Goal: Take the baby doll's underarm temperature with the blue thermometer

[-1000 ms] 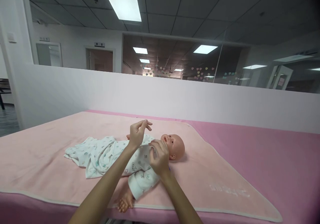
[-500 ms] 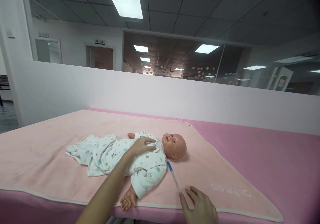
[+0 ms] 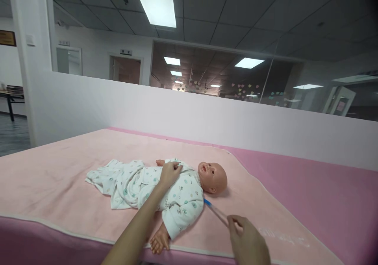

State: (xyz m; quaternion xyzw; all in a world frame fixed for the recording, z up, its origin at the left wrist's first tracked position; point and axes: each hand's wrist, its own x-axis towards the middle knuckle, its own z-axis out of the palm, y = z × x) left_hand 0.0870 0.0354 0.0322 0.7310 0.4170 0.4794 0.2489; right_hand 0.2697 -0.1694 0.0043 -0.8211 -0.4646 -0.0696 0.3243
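Note:
A baby doll lies on its back, its head to the right, dressed in a white patterned baby gown. My left hand rests on the doll's chest, its fingers closed in a pinch at the front of the gown near the collar. In front of the doll's shoulder, my right hand pinches the near end of a thin, clear thermometer with a blue tip. That blue tip points toward the doll's neck and shoulder, close to the sleeve. The doll's near hand lies at the blanket's front edge.
Under the doll is a peach blanket with a pale border, spread over a pink padded surface. A low white wall with glass above it stands behind. At far left is a dark-legged table.
My right hand has taken hold of the thermometer and tilted it up a little. My left fingers have closed from a spread pose at the gown's front. The view has shifted slightly left.

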